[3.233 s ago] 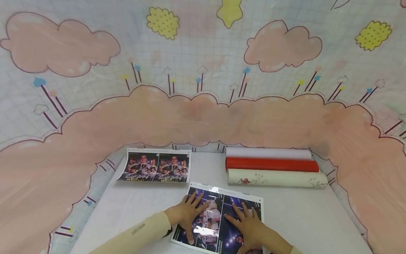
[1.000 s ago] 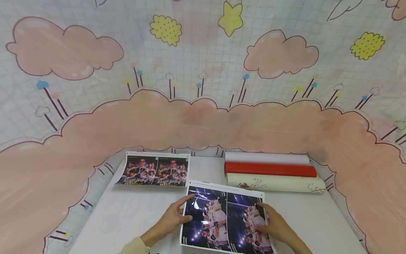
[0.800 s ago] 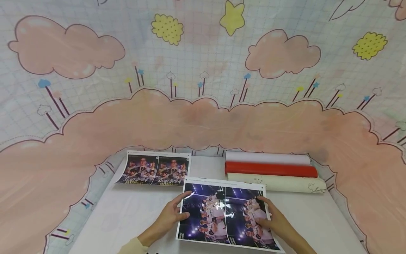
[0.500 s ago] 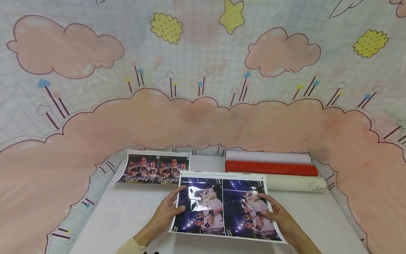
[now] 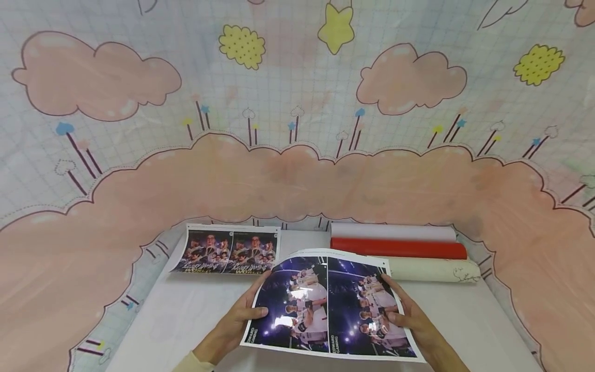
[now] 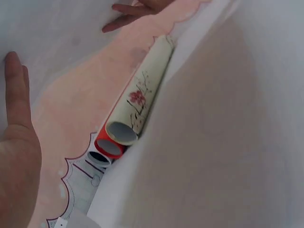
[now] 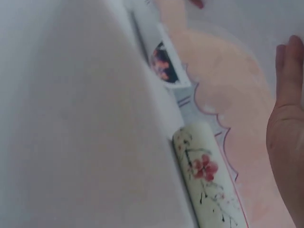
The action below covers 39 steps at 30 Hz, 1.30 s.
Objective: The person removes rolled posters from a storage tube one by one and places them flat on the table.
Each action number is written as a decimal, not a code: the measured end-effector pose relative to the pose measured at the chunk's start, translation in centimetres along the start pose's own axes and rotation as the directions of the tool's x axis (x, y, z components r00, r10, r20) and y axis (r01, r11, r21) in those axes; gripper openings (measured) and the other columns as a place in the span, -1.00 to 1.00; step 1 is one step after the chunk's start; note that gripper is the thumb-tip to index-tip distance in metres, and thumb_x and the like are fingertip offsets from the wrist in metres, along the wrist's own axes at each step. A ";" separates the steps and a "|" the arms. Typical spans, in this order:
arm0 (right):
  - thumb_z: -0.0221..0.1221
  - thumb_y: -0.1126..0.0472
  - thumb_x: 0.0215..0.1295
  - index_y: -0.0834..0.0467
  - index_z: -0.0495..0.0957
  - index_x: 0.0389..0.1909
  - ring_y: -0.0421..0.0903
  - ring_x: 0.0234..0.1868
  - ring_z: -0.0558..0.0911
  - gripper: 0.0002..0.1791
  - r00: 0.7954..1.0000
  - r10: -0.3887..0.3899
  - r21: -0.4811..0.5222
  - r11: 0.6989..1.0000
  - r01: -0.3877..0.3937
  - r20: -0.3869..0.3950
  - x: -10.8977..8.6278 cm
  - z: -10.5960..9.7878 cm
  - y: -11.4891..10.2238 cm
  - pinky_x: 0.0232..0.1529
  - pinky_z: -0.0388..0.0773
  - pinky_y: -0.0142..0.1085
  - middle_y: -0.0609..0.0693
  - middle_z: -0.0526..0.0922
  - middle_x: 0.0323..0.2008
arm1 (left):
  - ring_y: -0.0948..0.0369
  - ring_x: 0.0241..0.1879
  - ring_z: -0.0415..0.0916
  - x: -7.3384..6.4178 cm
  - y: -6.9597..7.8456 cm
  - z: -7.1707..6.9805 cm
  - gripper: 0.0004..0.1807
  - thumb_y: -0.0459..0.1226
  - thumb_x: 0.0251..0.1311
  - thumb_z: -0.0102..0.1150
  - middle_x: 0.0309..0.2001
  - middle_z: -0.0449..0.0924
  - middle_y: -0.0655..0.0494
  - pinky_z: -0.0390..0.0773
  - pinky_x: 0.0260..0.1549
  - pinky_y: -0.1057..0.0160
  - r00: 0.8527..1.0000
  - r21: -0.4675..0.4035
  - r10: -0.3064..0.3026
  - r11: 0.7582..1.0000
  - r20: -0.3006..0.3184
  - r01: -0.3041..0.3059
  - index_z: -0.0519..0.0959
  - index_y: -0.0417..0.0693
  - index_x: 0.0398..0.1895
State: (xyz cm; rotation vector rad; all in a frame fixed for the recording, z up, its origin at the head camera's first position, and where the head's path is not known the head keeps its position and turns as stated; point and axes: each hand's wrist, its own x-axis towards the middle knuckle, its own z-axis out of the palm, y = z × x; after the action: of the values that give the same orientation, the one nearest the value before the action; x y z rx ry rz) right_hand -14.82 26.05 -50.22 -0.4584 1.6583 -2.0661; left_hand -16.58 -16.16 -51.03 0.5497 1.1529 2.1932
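The thumb of the left hand (image 5: 234, 316) presses on the front of a glossy printed sheet (image 5: 325, 305) near its left edge, the index finger reaching up along that edge, so the sheet is pinched there. On the other side the right hand (image 5: 415, 321) does the same, thumb over the right border; how the remaining fingers lie behind the paper I can't fully tell.

Between the two hands the sheet hangs clear of the white table (image 5: 172, 315), its top edge bowing upward. It carries two side-by-side prints of a group in pale shirts, with bright reflections across the left one.

Beyond it, at the back left, lies a second printed sheet (image 5: 232, 251), its left side curled. At the back right three rolls lie side by side: a white roll (image 5: 392, 231), a red roll (image 5: 400, 247) and a cream roll (image 5: 434, 269) with painted blossoms, partly covered by the held sheet.

Behind everything rises a cloud-patterned backdrop (image 5: 288, 178).
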 end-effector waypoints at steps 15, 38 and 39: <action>-0.14 0.34 0.40 -0.22 -0.30 0.45 -0.11 0.23 0.45 -0.21 0.998 0.021 0.172 0.985 -0.031 0.059 -0.1 0.6 -0.8 0.16 0.48 -0.11 -0.24 0.18 0.33 | 0.13 0.12 0.49 0.1 0.0 0.3 -0.39 -0.36 0.34 -0.12 0.28 0.27 0.17 0.56 0.01 0.18 0.981 0.036 -0.074 0.996 -0.180 0.082 0.05 0.11 0.43; -0.27 0.49 0.39 -0.20 -0.32 0.46 0.00 0.21 0.50 -0.20 0.994 -0.046 0.454 0.891 -0.003 0.096 0.8 0.8 -0.4 0.12 0.47 -0.14 -0.13 0.35 0.30 | 0.06 0.25 0.36 0.5 0.0 0.5 -0.07 -0.55 0.21 -0.13 0.41 0.11 0.12 0.43 0.16 0.12 1.000 -0.159 -0.007 0.987 0.028 0.012 -0.33 0.22 0.47; -0.29 0.49 0.40 -0.19 -0.32 0.46 0.01 0.22 0.49 -0.21 0.993 -0.062 0.465 0.885 0.008 0.101 0.8 0.9 -0.4 0.13 0.47 -0.14 -0.11 0.35 0.31 | 0.07 0.24 0.38 0.5 -0.1 0.5 -0.08 -0.55 0.21 -0.13 0.40 0.14 0.14 0.44 0.15 0.11 1.000 -0.137 -0.016 0.990 0.015 0.017 -0.32 0.24 0.47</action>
State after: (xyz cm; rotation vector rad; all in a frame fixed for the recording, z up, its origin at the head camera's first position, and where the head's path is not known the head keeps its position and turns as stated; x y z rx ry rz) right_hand -15.13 24.95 -49.62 -0.4317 1.0419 -2.3192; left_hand -16.62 -15.50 -50.78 0.4942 0.9865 2.2308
